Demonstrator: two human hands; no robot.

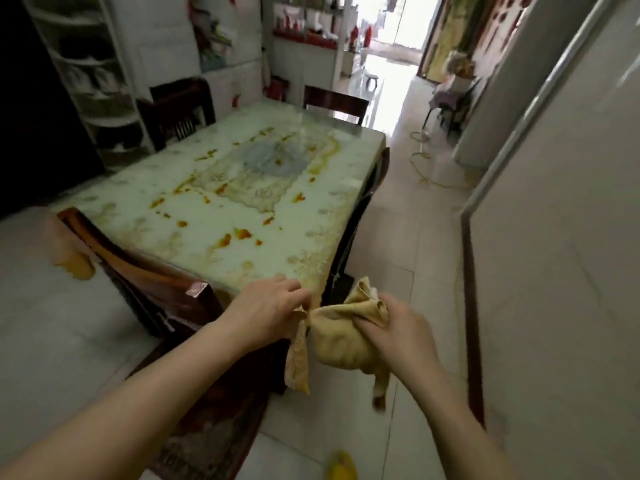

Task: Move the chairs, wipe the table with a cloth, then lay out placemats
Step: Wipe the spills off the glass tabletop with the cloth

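Observation:
A yellow cloth [341, 336] hangs bunched between my two hands, just off the near right corner of the table [145, 209]. My right hand [405, 327] grips the bulk of the cloth. My left hand [268, 304] pinches one edge of it, and a strip dangles below. The tabletop is glass over a pale patterned cover with orange marks. A dark wooden chair [138, 268] stands at the near left side, a second chair [178, 110] at the far left, a third chair [334, 103] at the far end.
A white shelf unit [93, 74] stands left of the table. White wall panels [561, 237] run along the right beside a tiled walkway. A yellow hose [424, 168] lies on the floor further along. A yellow slipper [341, 465] shows at the bottom edge.

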